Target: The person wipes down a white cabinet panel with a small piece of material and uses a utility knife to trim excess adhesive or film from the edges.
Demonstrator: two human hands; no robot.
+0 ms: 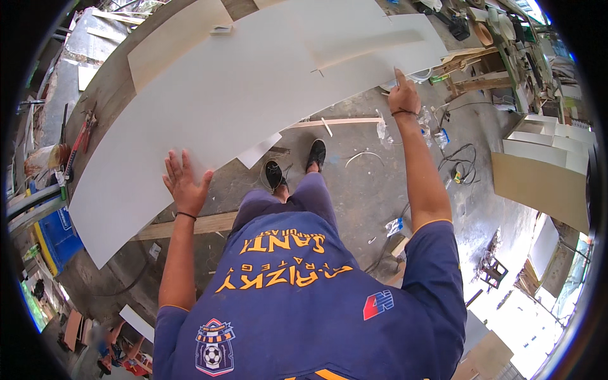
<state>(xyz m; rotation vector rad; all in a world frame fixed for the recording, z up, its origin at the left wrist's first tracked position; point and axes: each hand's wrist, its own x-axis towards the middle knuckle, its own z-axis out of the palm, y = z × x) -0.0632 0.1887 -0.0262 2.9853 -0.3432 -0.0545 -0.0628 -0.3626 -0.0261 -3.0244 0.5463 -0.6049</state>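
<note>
A large white panel lies across the space in front of me, with a small cross mark drawn on its face. My left hand rests flat on its near left edge, fingers spread. Over at the panel's right end, my right hand is at the near edge, index finger stretched onto the white surface and the other fingers curled. I make out nothing held in either hand. A small pale block sits near the panel's far side.
Beneath the panel runs a wooden beam. Red-handled pliers lie at the left, above a blue box. Plastic scraps and a black cable litter the floor. A white drawer-like box stands at the right.
</note>
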